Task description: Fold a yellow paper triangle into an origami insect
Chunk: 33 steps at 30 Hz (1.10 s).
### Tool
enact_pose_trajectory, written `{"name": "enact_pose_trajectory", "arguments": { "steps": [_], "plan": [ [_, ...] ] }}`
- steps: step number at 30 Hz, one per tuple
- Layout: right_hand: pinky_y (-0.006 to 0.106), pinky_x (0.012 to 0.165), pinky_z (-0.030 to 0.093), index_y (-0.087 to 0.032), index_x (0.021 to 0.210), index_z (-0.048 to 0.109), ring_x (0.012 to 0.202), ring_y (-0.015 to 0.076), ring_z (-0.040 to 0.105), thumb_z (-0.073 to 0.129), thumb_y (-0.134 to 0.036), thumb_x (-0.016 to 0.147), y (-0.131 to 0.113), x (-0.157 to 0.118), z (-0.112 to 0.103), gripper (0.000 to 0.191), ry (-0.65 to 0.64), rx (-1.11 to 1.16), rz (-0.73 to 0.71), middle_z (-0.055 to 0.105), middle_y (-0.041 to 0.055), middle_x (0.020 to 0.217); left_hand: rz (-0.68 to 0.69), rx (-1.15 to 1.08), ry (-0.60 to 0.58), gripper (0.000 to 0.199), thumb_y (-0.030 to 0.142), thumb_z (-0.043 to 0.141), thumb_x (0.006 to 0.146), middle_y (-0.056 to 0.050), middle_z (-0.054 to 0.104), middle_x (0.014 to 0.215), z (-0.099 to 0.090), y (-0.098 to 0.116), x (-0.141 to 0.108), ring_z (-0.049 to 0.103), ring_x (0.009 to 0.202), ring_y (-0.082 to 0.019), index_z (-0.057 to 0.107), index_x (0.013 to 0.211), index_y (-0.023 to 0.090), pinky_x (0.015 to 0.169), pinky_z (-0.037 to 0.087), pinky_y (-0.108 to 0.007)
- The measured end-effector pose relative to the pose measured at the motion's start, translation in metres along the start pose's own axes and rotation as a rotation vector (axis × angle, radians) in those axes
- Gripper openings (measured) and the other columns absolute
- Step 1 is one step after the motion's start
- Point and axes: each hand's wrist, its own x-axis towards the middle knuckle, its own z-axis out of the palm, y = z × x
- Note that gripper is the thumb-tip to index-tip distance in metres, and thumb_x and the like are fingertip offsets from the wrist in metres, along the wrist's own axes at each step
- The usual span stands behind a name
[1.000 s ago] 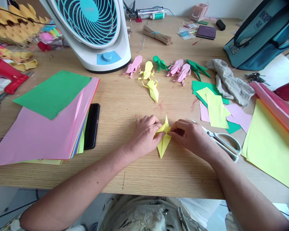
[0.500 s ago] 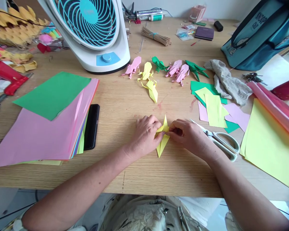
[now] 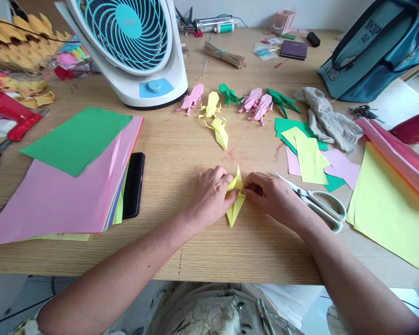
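A yellow folded paper [image 3: 234, 212], long and pointed at both ends, lies on the wooden table [image 3: 181, 195]. My left hand [image 3: 214, 193] grips its left side, with the thumb across the middle. At the paper's right edge, the thumb and fingertips of my right hand [image 3: 268, 193] pinch it. The fingers hide part of the middle folds. Close by my right hand rest the scissors [image 3: 321, 204], their blades slightly apart. Beyond my hands stand several folded paper figures, among them a yellow one [image 3: 219, 132], a pink one [image 3: 192, 98] and a green one [image 3: 282, 100].
To the left lie a stack of coloured sheets [image 3: 63, 200] and a black phone [image 3: 134, 186]. A fan [image 3: 132, 56] stands behind them. On the right are paper scraps [image 3: 310, 158], a grey cloth [image 3: 331, 118], yellow sheets [image 3: 394, 209] and a blue bag [image 3: 373, 56].
At the paper's middle, a raised part near my fingertips now looks flatter. Both hands stay almost in place on it. The view has shifted slightly.
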Motion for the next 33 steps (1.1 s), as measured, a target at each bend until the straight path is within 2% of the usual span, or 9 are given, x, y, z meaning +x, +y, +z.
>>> {"name": "enact_pose_trajectory", "arguments": {
  "steps": [5,8,11,13,16,18,21,27,33],
  "plan": [
    [0.025,0.061,0.036,-0.020,0.097,0.058,0.063,0.0143,0.051,0.061,-0.019,0.087,0.002,-0.002,0.004,0.011,0.050,0.012,-0.010,0.058,-0.0022,0.070,-0.041,-0.036,0.043,0.017,0.023,0.065,0.088,-0.005,0.060,0.098,0.004,0.001,0.003,0.057,0.094,-0.024,0.052,0.098,0.019,0.083,0.044,-0.039],
    [0.026,0.064,0.038,-0.021,0.099,0.063,0.069,0.0154,0.053,0.057,-0.019,0.091,0.002,-0.002,0.004,0.010,0.046,-0.019,-0.063,0.062,0.0013,0.079,-0.040,-0.157,0.159,0.028,0.023,0.069,0.085,-0.004,0.060,0.098,0.000,-0.002,-0.002,0.058,0.089,-0.020,0.047,0.102,0.020,0.080,0.046,-0.036],
    [0.028,0.068,0.040,-0.022,0.104,0.066,0.071,0.0161,0.055,0.056,-0.019,0.092,0.001,-0.002,0.003,0.016,0.031,-0.027,-0.053,0.065,0.0033,0.086,0.064,-0.133,0.379,0.035,0.030,0.071,0.085,-0.007,0.059,0.102,-0.017,-0.003,-0.019,0.057,0.095,-0.022,0.047,0.109,0.021,0.082,0.048,-0.037],
    [0.029,0.071,0.041,-0.023,0.107,0.067,0.074,0.0168,0.057,0.056,-0.018,0.092,0.000,-0.002,0.003,0.019,0.027,-0.021,-0.040,0.067,0.0037,0.088,0.256,-0.008,0.482,0.020,0.028,0.065,0.089,-0.004,0.063,0.095,-0.030,-0.001,-0.035,0.058,0.093,-0.021,0.052,0.104,0.023,0.083,0.046,-0.039],
    [0.030,0.075,0.042,-0.023,0.108,0.067,0.078,0.0181,0.059,0.056,-0.018,0.092,-0.001,-0.002,0.002,0.020,0.024,-0.013,-0.041,0.068,0.0041,0.090,0.707,0.097,0.269,0.019,0.016,0.051,0.095,-0.004,0.071,0.099,-0.038,0.005,-0.053,0.063,0.095,-0.018,0.062,0.111,0.017,0.088,0.047,-0.036],
    [0.030,0.076,0.042,-0.023,0.108,0.068,0.079,0.0184,0.059,0.056,-0.018,0.092,-0.002,-0.002,0.002,0.020,0.019,-0.011,-0.028,0.068,0.0044,0.091,0.699,0.201,0.147,0.028,0.011,0.049,0.096,-0.009,0.072,0.116,-0.035,0.009,-0.057,0.064,0.110,-0.021,0.061,0.122,0.011,0.097,0.047,-0.037],
    [0.030,0.076,0.042,-0.022,0.109,0.068,0.078,0.0181,0.059,0.056,-0.017,0.092,-0.002,-0.003,0.002,0.021,0.013,-0.012,-0.014,0.068,0.0045,0.091,0.605,0.300,0.066,0.032,0.010,0.046,0.098,-0.014,0.068,0.127,-0.025,0.009,-0.055,0.062,0.119,-0.023,0.059,0.127,0.008,0.103,0.047,-0.038],
    [0.030,0.074,0.042,-0.022,0.110,0.070,0.076,0.0173,0.058,0.056,-0.017,0.093,-0.001,-0.002,0.002,0.022,0.022,-0.018,-0.014,0.067,0.0043,0.090,0.601,0.378,-0.012,0.036,0.010,0.038,0.099,-0.018,0.064,0.133,-0.024,0.008,-0.054,0.061,0.122,-0.026,0.061,0.126,0.005,0.103,0.047,-0.040],
    [0.028,0.073,0.043,-0.024,0.113,0.070,0.079,0.0169,0.060,0.056,-0.016,0.093,0.002,-0.003,0.003,0.026,0.046,0.007,-0.012,0.066,0.0043,0.093,0.596,0.435,-0.060,0.040,0.011,0.035,0.098,-0.020,0.057,0.141,-0.023,0.008,-0.053,0.052,0.134,-0.028,0.056,0.132,0.003,0.112,0.037,-0.044]
  ]
}}
